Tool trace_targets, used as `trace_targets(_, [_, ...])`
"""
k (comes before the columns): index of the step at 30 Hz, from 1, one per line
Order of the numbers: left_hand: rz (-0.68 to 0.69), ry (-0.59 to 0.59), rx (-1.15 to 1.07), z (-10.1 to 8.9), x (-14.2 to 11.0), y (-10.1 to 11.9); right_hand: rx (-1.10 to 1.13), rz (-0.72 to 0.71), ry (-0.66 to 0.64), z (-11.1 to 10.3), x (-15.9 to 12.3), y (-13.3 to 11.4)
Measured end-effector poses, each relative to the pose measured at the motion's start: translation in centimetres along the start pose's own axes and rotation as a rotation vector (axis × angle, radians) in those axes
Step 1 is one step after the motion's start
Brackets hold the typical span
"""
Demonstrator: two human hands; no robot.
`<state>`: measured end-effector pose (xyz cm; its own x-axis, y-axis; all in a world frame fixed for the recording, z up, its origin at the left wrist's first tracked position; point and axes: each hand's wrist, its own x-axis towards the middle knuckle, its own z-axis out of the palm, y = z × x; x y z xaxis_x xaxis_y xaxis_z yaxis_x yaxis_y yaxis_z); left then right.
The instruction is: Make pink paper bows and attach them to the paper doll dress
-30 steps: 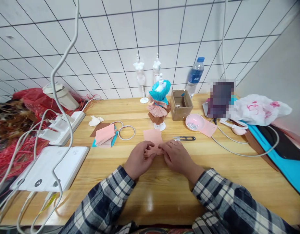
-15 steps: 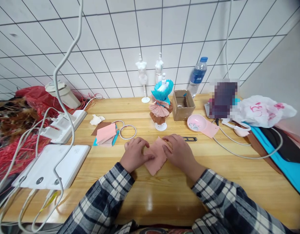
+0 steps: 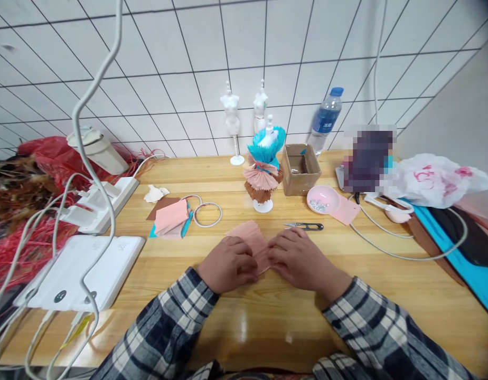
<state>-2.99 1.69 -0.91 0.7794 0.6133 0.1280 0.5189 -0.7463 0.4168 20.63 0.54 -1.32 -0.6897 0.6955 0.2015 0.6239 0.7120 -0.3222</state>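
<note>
A piece of pink crepe paper (image 3: 250,236) lies on the wooden table between my hands, partly covered by them. My left hand (image 3: 229,264) has its fingers curled over the paper's left side and near edge. From the other side, my right hand (image 3: 295,257) closes its bent fingers on the right edge. Thread snips (image 3: 305,226) lie just beyond my right hand. Behind the paper stands a small white mannequin dressed in a ruffled blue, pink and brown paper dress (image 3: 263,166).
Two bare white mannequins (image 3: 232,119) stand at the wall. A cardboard box (image 3: 301,177), a water bottle (image 3: 326,121) and a pink dish of beads (image 3: 324,200) are at right. Folded crepe paper (image 3: 171,216), white rings (image 3: 207,215) and a white charger (image 3: 81,269) with cables lie left.
The pink paper was turned and shifted between my hands, then swung back with its far part pointing away from me. My left hand came lower and its fingers curled in.
</note>
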Motion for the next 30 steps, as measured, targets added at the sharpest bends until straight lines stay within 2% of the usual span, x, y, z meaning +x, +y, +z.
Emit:
trace_targets(3, [-0.041, -0.041, 0.029, 0.3, 0.5, 0.8, 0.068, 0.034, 0.037, 0.1, -0.2, -0.2])
trace_targets(8, [-0.107, -0.028, 0.044, 0.2, 0.7, 0.8, 0.145, -0.028, 0.028, 1.7, 0.1, -0.8])
trace_targets(12, [-0.122, -0.027, 0.02, -0.1, 0.7, 0.2, 0.186, 0.072, 0.079, 2.1, 0.3, -0.1])
trace_targets(18, [-0.088, 0.083, 0.13, -0.2, 1.6, 0.8, 0.035, 0.093, 0.024, 1.8, 0.6, 1.2])
trace_targets(24, [-0.023, -0.018, 0.222, 0.8, 2.3, 1.8, 0.023, 0.138, 0.051, 1.5, 0.2, 1.2])
trace_targets(30, [-0.011, 0.015, 0.248, 1.1, 2.4, 1.6, 0.009, 0.161, 0.013, 1.7, 0.1, 0.8])
